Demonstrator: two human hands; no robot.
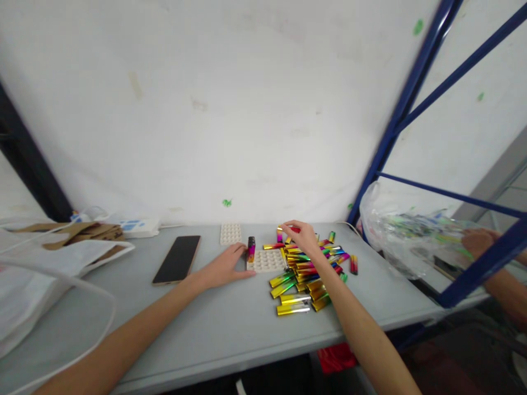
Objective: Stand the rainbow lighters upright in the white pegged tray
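Observation:
A pile of shiny rainbow-coloured lighters (307,271) lies on the grey table (230,323). My right hand (302,237) hovers over the pile's far end, fingers curled in a pinch on a lighter at its top. My left hand (226,266) rests flat on the table, fingers against the left edge of a white tray with round holes (269,260). One dark and pink lighter (251,248) stands upright in that tray's near-left corner, right by my left fingertips.
A second white tray (230,233) lies by the wall. A dark phone (177,259) lies left of my left hand. White bags (37,274), brown card and a power strip (138,226) sit at left. Another person's hand (477,241) holds a clear bag (407,236) behind a blue frame (473,274).

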